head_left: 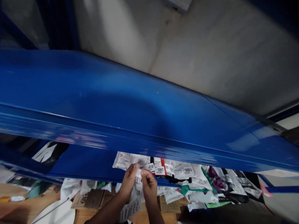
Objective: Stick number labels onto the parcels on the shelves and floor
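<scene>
My left hand [131, 179] and my right hand [149, 184] are held close together in front of the lower blue shelf. Between them hangs a white label strip [137, 189] printed with 5014 at its top and more labels further down. The fingers of both hands pinch the strip near its top end. Just behind my hands, white packages [130, 159] lie on the shelf, and a label reading 5007 [160, 170] is to the right of them.
A wide blue shelf [116, 105] spans the view above my hands. Packages with labels, such as 5003 [188, 170], lie along the lower shelf to the right. Cardboard boxes [94, 198] and a white round object [54, 213] are below left.
</scene>
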A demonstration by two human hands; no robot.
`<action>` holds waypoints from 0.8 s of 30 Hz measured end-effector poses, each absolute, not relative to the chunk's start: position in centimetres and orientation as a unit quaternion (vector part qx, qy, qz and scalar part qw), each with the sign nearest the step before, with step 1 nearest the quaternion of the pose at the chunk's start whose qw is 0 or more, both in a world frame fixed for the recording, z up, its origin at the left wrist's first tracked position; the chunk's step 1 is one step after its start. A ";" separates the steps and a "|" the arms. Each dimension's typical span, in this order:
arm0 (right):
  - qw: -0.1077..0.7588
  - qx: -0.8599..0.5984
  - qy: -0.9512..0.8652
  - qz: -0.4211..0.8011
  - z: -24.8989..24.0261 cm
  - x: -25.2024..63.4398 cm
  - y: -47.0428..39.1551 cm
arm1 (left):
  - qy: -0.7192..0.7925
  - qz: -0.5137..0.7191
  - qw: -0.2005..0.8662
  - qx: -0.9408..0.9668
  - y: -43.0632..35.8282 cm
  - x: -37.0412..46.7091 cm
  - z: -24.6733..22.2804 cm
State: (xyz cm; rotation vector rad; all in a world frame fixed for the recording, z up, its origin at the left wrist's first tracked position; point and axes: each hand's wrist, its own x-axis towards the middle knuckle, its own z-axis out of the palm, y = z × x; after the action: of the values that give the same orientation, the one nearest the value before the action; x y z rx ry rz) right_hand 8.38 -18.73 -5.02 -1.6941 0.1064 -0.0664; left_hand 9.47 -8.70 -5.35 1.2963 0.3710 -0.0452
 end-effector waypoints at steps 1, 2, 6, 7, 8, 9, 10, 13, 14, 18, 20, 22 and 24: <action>0.667 -0.742 0.064 -0.033 -5.0 8.7 -19.1 | 0.134 -0.049 0.800 0.582 -8.5 9.3 -5.2; 0.668 -0.740 0.072 -0.032 -4.9 8.9 -19.4 | 0.104 -0.069 0.810 0.573 -8.1 9.1 -5.2; 0.647 -0.758 0.081 -0.003 -4.4 9.5 -20.0 | 0.098 -0.090 0.795 0.592 -6.9 8.8 -5.8; 0.647 -0.757 0.084 0.002 -4.3 9.5 -20.0 | 0.102 -0.087 0.790 0.598 -6.9 8.8 -6.0; 0.655 -0.751 0.087 0.004 -4.4 9.4 -19.8 | 0.106 -0.077 0.786 0.604 -6.9 8.8 -6.2; 0.667 -0.740 0.088 0.005 -4.4 9.3 -19.7 | 0.112 -0.065 0.781 0.611 -7.0 8.8 -6.4; 0.680 -0.728 0.084 0.009 -4.5 9.2 -19.5 | 0.120 -0.051 0.776 0.617 -7.0 8.8 -6.5; 0.695 -0.716 0.056 0.034 -4.6 9.0 -19.4 | 0.127 -0.035 0.783 0.607 -7.2 8.6 -6.4; 0.687 -0.724 0.049 0.041 -4.7 9.0 -19.5 | 0.121 -0.047 0.798 0.589 -7.1 8.5 -6.4; 0.650 -0.758 0.059 0.013 -5.2 9.4 -19.7 | 0.121 -0.086 0.826 0.544 -6.7 8.3 -6.6; 0.646 -0.761 0.061 -0.001 -5.6 9.6 -19.6 | 0.143 -0.072 0.814 0.558 -6.7 8.2 -7.0; 0.642 -0.765 0.046 -0.007 -5.8 9.7 -19.3 | 0.165 -0.047 0.806 0.567 -6.9 8.2 -7.4; 0.614 -0.788 0.024 -0.031 -5.7 9.6 -19.0 | 0.174 -0.029 0.803 0.570 -7.2 8.2 -7.5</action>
State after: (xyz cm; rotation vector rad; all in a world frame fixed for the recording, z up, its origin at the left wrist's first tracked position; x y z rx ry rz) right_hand 9.63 -19.01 -5.68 -1.8166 0.0562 -0.0724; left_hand 8.24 -7.22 -7.52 1.2213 0.3734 -0.0623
